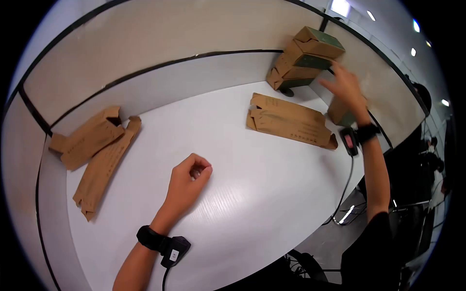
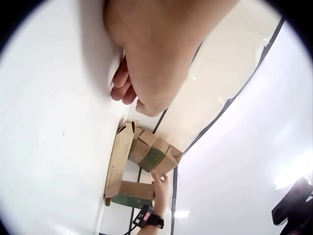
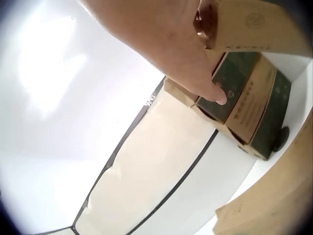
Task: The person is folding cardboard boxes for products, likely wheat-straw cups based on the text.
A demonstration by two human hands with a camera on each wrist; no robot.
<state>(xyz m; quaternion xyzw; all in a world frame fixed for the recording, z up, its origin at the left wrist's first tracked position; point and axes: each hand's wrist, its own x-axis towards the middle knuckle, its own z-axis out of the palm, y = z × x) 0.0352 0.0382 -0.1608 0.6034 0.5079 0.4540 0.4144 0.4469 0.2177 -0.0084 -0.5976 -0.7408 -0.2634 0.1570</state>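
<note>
My left hand rests near the middle of the white table, its fingers loosely curled and holding nothing. At the far right my raised right hand has its fingers spread beside a stack of brown and green cardboard boxes. In the right wrist view its thumb or finger overlaps the green side of a box. Below that hand, another box stands by the right panel, partly hidden by the wrist. A flattened carton lies in front of the stack.
Two more flattened cartons, one leaning over the other, lie at the table's left. A dark round object sits at the stack's foot. Low partitions enclose the back and sides. A cable trails from the right wrist camera.
</note>
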